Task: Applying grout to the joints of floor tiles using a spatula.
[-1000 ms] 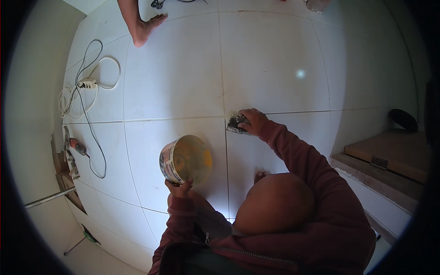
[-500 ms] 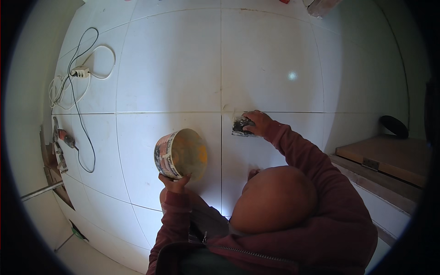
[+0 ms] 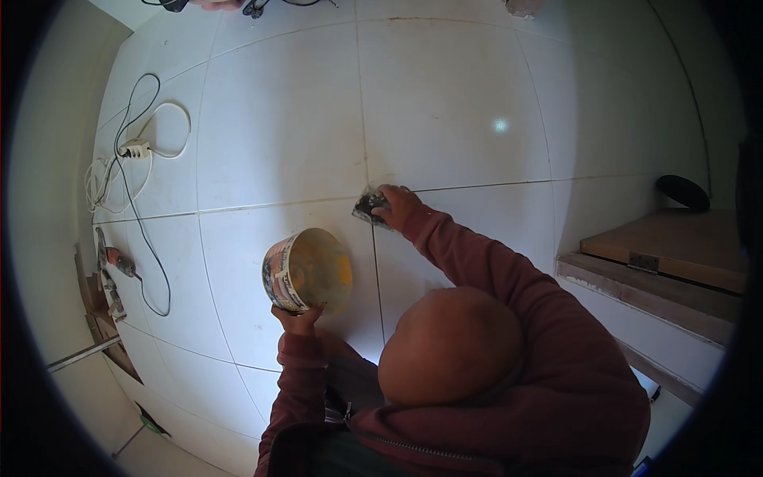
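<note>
My left hand (image 3: pixel 297 319) grips the near rim of a round plastic bucket (image 3: pixel 280 274), which is tilted so its mouth faces right. Inside, the bucket has pale and yellowish smears; whatever lies at its bottom is hard to make out. Farther off to the right, my right hand (image 3: pixel 401 208) is closed on a dark flat scraper (image 3: pixel 370 205) with whitish residue on it. The scraper is pressed to the white tile floor (image 3: pixel 278 159) where two tile joints cross. Left of it the joint looks pale, while to the right it shows as a dark line.
A white power strip (image 3: pixel 135 149) with looped cords lies at the far left, and an orange-and-dark power tool (image 3: pixel 119 262) is by the left wall. At right is a wooden step (image 3: pixel 660 250) with a black round object (image 3: pixel 683 192) behind it. Dark cables (image 3: pixel 254 8) lie at the top edge.
My right hand has slid the scraper leftward along the floor to the joint crossing. My left hand still holds the bucket in nearly the same place. The view has shifted slightly.
</note>
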A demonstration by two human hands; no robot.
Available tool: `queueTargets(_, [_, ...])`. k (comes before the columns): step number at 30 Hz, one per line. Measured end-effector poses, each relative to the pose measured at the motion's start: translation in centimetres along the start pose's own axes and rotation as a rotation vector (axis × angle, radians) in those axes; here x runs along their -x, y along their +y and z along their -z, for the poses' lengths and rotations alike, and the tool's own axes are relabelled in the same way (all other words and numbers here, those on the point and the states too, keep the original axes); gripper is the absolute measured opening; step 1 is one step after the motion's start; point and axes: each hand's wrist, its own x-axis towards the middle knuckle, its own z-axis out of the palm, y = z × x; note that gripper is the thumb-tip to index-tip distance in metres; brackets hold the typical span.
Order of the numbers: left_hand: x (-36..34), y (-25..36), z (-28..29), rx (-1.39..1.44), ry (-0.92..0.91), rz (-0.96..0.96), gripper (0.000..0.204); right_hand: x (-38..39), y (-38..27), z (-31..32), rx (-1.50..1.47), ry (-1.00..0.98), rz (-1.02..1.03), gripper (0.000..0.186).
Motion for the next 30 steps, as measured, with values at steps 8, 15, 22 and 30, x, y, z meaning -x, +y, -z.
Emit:
queueTargets(8, [0.9,4.0,-1.3,0.116,-0.028,0.158,0.08,3.9,5.1,8.2,0.085,0.104,0.048,0.042])
queueTargets(15, [0.0,2.6,-1.0,0.144,-0.089,0.058,0.083,3.0,5.7,8.6,0.124,-0.202,0.049,0.042])
queueTargets(22, [0.4,2.8,-1.4,0.095,-0.044,0.123,0.084,4.5,6.6,8.9,0.108,-0.035,0.089,0.042])
queueTargets(30, [0.3,3.1,-1.7,0.113,-0.02,0.132,0.082,5.4,6.7,6.6,0.036,0.307,-0.277,0.044])
